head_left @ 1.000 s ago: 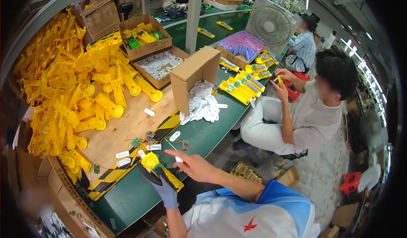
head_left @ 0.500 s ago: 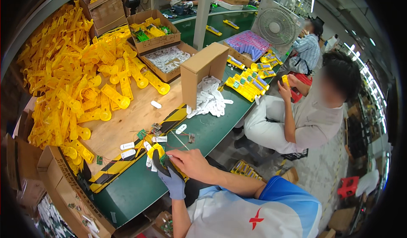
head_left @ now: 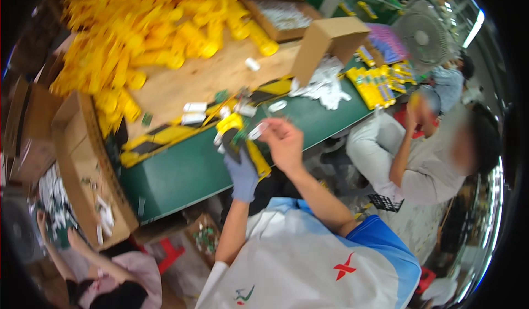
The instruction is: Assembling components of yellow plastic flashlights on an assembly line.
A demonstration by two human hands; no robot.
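My left hand, in a grey-blue glove with dark finger parts, grips a yellow plastic casing. Its rounded end points away from me, and a small green circuit board lies in it beside my thumb. Just right of the casing, the fingertips of my bare right hand pinch a small white oval plastic piece. Beyond the hands, more white oval pieces lie along the yellow-and-black striped edge, among thin wires and another green board. Motion blurs fine detail.
A big heap of yellow casings covers the far left of the wooden board. An upended cardboard box stands by piled white pieces. A co-worker sits at right; another person is at lower left, past a carton.
The view has swung, so the table sits higher in it. My right hand has come away from the casing and now shows a white oval piece between its fingertips. The left hand keeps its grip.
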